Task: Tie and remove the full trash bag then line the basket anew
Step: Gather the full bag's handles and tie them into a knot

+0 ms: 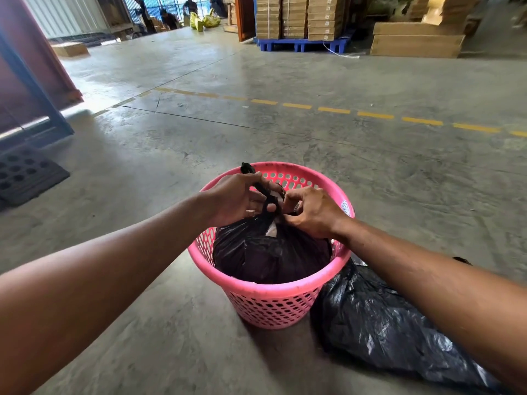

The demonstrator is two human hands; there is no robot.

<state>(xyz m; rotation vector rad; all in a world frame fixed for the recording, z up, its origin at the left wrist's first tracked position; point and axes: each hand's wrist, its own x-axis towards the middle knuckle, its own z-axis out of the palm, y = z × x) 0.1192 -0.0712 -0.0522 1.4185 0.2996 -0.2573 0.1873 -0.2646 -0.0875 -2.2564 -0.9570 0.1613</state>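
Fingers (258, 201) of both my hands pinch the twisted neck of the full black bag (271, 252) in the pink basket (265, 292); cinching the knot low should seal it best.

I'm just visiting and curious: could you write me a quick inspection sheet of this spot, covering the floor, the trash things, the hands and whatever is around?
Surface: bare concrete floor with a dashed yellow line.
Job's things: pink basket holds a full black bag; another black bag lies flat to its right.
Clutter: black perforated mat at left.
Grips: left hand and right hand both pinch the full bag's gathered neck.
Cables: nothing seen.
Surroundings: stacked cardboard boxes on a blue pallet; people far back.
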